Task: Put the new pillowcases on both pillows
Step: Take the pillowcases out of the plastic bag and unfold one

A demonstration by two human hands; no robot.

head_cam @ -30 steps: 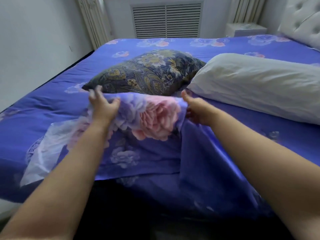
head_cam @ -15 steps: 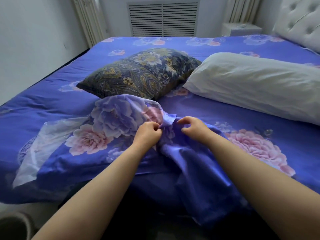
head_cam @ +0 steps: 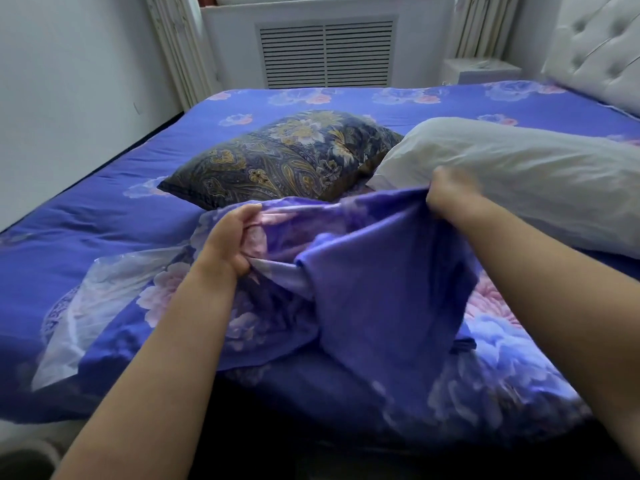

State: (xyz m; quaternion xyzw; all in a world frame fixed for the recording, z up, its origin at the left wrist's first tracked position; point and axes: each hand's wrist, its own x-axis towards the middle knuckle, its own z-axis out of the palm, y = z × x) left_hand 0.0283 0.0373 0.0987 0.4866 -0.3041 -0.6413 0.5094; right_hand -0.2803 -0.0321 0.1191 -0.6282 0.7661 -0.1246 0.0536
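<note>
Wall close along left edge of bed [head_cam: 86, 216]; bare sheet between wall and dark paisley pillow [head_cam: 277, 157]. Blue floral pillowcase [head_cam: 381, 282] at near edge, in front of white pillow [head_cam: 519, 188]. Left hand [head_cam: 230, 237] and right hand [head_cam: 450, 195] fisted on cloth, now apart and higher than half second ago. Right fingers blurred; clear plastic wrap [head_cam: 104, 296] partly buried.

The pillowcase [head_cam: 381, 271] in my hands is violet-blue, printed with large pink and lilac peonies. The bedsheet [head_cam: 104, 220] beneath carries the same violet-blue ground and pink-and-blue flowers. One pillow [head_cam: 284, 157] wears a dark navy cover with gold paisley and pale blossoms. The other pillow [head_cam: 536, 181] is plain white. A clear plastic bag [head_cam: 104, 299] lies on the sheet.
</note>
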